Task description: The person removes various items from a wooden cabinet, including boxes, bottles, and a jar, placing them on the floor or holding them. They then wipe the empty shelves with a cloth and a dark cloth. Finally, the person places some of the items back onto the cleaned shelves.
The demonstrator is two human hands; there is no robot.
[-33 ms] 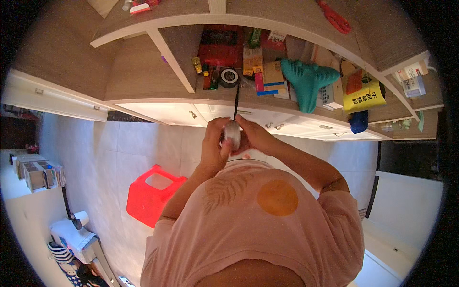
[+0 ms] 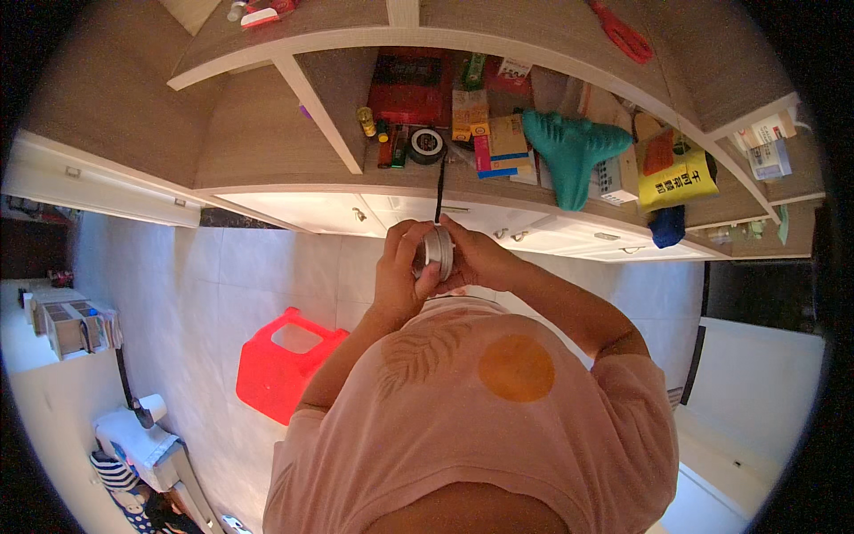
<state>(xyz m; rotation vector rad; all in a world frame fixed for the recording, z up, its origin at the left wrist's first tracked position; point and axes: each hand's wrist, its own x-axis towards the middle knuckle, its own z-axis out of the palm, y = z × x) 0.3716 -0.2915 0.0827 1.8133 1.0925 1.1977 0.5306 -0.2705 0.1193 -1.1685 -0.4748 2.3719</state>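
In front of my body, between both hands, is a small round silvery metal tin (image 2: 436,254), tipped up on its edge. My left hand (image 2: 398,271) grips its left side, with the thumb pressed along the lower rim. From the other side my right hand (image 2: 480,258) closes on the tin; most of its fingers are hidden behind it. A thin black strip (image 2: 441,191) runs from the shelf edge down to my hands; whether it touches the tin, I cannot tell. On the shelf just above sits a round black container (image 2: 427,145) with a pale top.
The wooden shelf holds a red case (image 2: 407,84), small boxes (image 2: 507,142), a teal tail-shaped object (image 2: 574,151) and a yellow packet (image 2: 680,178). White drawers (image 2: 551,233) are below. A red plastic jug (image 2: 280,365) stands on the floor to the left.
The tin, smeared by motion before, now shows sharply and looks turned slightly. My left fingers have shifted a little around it; both hands keep their place.
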